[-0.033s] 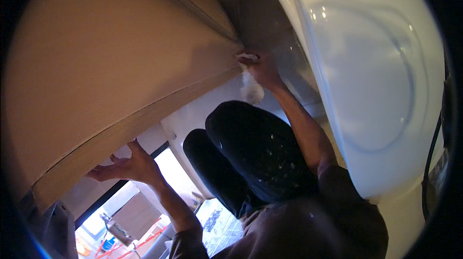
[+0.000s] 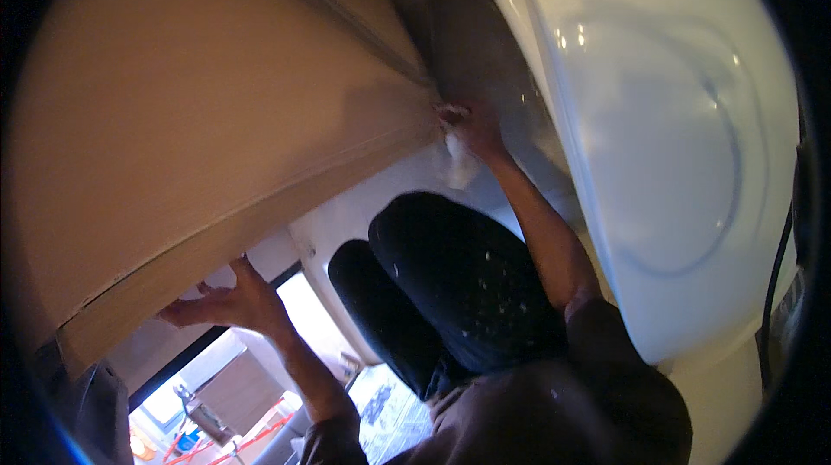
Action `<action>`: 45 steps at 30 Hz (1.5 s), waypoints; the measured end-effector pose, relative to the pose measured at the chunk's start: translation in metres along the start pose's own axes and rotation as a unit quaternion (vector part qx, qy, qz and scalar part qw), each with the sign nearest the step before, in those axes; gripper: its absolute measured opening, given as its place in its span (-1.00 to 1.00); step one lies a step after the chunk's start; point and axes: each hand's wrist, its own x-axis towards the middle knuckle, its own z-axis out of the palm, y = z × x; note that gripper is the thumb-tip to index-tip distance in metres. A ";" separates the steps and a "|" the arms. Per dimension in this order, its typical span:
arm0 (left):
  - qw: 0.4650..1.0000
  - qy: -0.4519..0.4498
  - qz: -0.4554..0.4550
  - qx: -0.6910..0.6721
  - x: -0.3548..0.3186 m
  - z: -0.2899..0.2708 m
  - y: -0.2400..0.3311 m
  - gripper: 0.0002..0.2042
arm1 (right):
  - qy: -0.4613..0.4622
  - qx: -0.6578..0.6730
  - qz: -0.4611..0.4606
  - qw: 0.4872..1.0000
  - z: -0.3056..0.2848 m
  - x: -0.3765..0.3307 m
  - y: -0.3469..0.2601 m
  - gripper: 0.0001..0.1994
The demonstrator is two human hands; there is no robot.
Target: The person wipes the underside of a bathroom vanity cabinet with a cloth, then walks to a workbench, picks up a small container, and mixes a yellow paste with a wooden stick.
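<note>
**Big tan panel, glossy white shell, and one hand with a scrunched white wad**

So the largest thing here is a tan panel [image 2: 199, 110], filling everything from about 8 o'clock round to 11. Flat, matte, smooth-looking face, wood-ish colour, though I can't swear to the material. Next biggest is a white shell [image 2: 658, 145] at 2 to 3 o'clock: super shiny, rounded, with a recessed curved outline and little light glints. Might be plastic, can't tell.

Dark trousers [image 2: 485, 292] sit just off centre toward 5 o'clock, knees bent, cloth flecked with pale specks. A lighter tan edge band [image 2: 225, 224] borders the panel, sweeping from 8 o'clock up to just past 12, with a thin dark seam along part of it. There's also a slim, dull grey-brown strip [image 2: 333, 6] slanting from 11 toward 12.

Now the grip. Left hand [image 2: 247, 300], 8 o'clock: spread wide in a C, thumb and fingers well apart, tips right at the underside of the band. Nothing visible in the palm; can't tell how firmly it's pressing, if at all. Right hand [image 2: 476, 129], 1 o'clock: curled fairly tight around a white wad [image 2: 457, 169], knuckles by the panel's corner.

Smallest is that wad: soft, crumpled, a bit blurry, drooping below the fingers toward centre. Cloth or paper, no idea which.
</note>
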 end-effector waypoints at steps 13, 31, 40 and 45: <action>1.000 -0.010 0.005 -0.017 -0.003 -0.003 -0.007 0.20 | 0.020 -0.026 -0.037 0.999 0.040 -0.033 -0.064 -0.80; 0.999 -0.022 0.013 -0.029 -0.003 -0.015 -0.005 0.19 | 0.007 -0.035 -0.186 0.982 0.072 -0.037 -0.176 -0.84; 0.999 -0.020 0.013 -0.025 -0.001 -0.010 -0.002 0.18 | 0.042 0.036 0.025 0.998 0.055 -0.026 -0.097 -0.74; 0.999 -0.025 0.034 -0.020 0.000 -0.020 -0.010 0.15 | 0.097 0.013 -0.073 0.992 0.075 -0.047 -0.114 -0.77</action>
